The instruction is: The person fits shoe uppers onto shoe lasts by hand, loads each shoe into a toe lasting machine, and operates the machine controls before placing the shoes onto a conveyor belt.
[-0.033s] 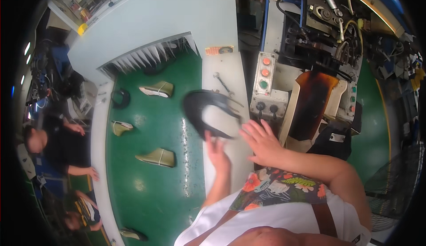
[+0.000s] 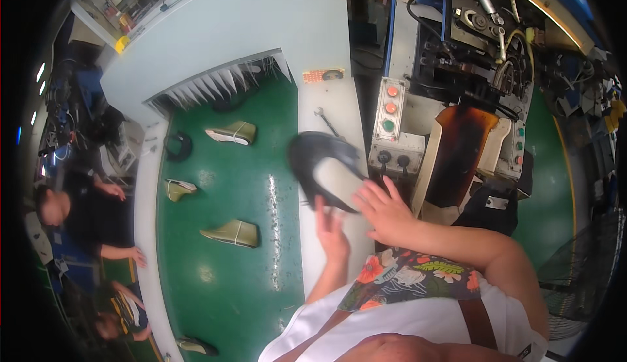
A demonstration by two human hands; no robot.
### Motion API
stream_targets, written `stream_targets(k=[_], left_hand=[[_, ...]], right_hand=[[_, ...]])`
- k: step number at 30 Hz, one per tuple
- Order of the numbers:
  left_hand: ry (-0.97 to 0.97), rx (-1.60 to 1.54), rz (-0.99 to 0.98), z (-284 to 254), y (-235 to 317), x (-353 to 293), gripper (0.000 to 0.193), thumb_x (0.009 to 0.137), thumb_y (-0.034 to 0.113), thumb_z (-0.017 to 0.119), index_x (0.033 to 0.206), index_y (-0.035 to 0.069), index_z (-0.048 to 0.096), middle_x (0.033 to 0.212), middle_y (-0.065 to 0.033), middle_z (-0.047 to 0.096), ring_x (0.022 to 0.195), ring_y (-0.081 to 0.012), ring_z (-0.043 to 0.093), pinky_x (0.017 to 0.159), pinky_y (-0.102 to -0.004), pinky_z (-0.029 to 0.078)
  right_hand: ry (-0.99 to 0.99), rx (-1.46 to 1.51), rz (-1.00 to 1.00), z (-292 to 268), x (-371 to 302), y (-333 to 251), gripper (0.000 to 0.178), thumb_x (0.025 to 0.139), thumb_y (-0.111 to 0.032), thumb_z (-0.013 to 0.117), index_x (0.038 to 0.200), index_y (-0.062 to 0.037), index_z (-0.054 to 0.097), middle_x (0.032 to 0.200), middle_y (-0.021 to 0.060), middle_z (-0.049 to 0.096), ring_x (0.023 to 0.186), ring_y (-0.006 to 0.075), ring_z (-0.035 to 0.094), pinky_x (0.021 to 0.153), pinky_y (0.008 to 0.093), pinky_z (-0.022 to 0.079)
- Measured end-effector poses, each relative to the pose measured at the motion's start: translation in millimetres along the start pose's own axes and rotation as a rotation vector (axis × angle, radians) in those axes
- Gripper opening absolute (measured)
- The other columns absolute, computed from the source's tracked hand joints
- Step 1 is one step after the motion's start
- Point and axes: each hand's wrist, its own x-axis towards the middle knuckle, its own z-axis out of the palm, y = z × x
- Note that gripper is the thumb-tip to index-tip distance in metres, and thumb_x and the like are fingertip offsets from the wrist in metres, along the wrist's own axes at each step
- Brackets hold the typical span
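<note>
A black shoe upper, blurred by motion, is over the pale ledge beside the green belt. A pale, elongated area shows within its dark curve. My left hand grips its near edge, fingers pointing up against it; the grip is partly blurred. At the shoe upper's right end, my right hand has its fingers spread and the fingertips close to the edge. Whether those fingertips touch it I cannot tell.
Several olive shoes, one an olive bootie, lie on the green belt. A wrench rests on the white ledge. At right stands a machine with a button panel and a brown-stained trough. A person is across the belt.
The black shoe upper and my left hand have shifted right together, toward my right hand. The upper has turned slightly. My right hand has barely moved.
</note>
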Motion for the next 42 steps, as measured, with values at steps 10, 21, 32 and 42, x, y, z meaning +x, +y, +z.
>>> stream_targets(k=[10,21,32,42], left_hand=[[1.194,0.656,-0.055,-244.5,9.8,96.9,0.068,0.083,0.025,0.08,0.136,-0.005,0.049,0.124,-0.0192,0.062,0.106,-0.0337,0.062,0.094,-0.0457,0.053],[0.863,-0.065,-0.357,-296.9,-50.2,109.3,0.08,0.085,0.025,0.081,0.15,0.008,0.036,0.137,-0.0166,0.057,0.113,-0.0383,0.063,0.087,-0.0611,0.057],[-0.118,-1.072,-0.246,-16.0,51.2,21.7,0.046,0.098,0.052,0.058,0.128,0.017,0.06,0.115,-0.0028,0.067,0.098,-0.0229,0.066,0.084,-0.0407,0.057],[-0.644,-0.344,0.198,113.3,186.0,-7.5,0.099,0.077,0.028,0.084,0.154,0.0,0.028,0.146,-0.0167,0.048,0.127,-0.0259,0.056,0.109,-0.0421,0.042]], right_hand=[[-0.487,0.921,0.689,25.7,-55.0,13.5,0.04,0.09,-0.026,0.074,0.121,-0.0032,0.062,0.071,0.0104,0.063,0.058,0.0157,0.056,0.057,0.0328,0.046],[-0.204,1.205,0.691,-6.0,-59.2,5.8,0.027,0.1,-0.015,0.058,0.126,-0.01,0.065,0.085,0.0032,0.065,0.068,0.0082,0.06,0.063,0.0272,0.051],[-0.28,1.159,0.389,-22.6,-73.3,13.9,0.085,0.077,-0.03,0.086,0.148,-0.0089,0.044,0.11,0.0107,0.063,0.079,0.0158,0.059,0.076,0.0311,0.051],[0.067,1.129,0.294,-51.6,-124.8,37.4,0.104,0.073,-0.02,0.09,0.154,-0.0072,0.025,0.137,0.0162,0.052,0.131,0.0289,0.051,0.11,0.0393,0.04]])
